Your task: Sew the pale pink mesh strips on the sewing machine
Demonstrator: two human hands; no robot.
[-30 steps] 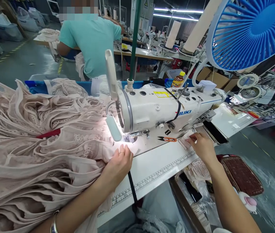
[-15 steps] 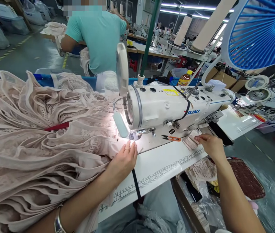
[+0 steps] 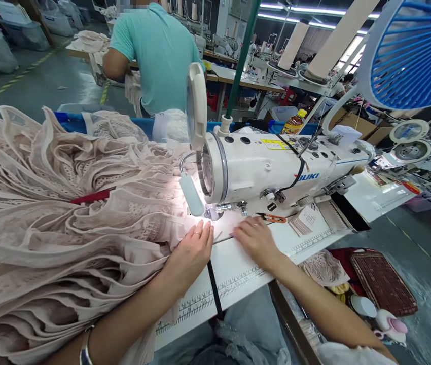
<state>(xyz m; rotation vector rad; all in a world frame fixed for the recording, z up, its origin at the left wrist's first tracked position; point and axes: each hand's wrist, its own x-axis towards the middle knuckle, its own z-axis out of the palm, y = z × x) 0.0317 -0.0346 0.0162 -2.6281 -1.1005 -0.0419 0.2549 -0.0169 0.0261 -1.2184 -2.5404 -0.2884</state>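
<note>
Evidently the sewing is at an early stage: the pale pink fabric [image 3: 67, 228] lies heaped on the left of the tabletop [image 3: 246, 268], its near edge drawn up to the presser foot [image 3: 212, 213] of the sewing machine [image 3: 272, 170] but, as far as I can judge, not yet fed under it (lamp glare hides any seam). The left hand [image 3: 190, 248] lies flat, fingers together, pressing that edge down. The right hand [image 3: 255, 238] rests palm down just beside it, fingers loosely extended, gripping nothing I can see; orange snips [image 3: 272, 218] and a stack of labels [image 3: 302, 223] lie near, untouched.
</note>
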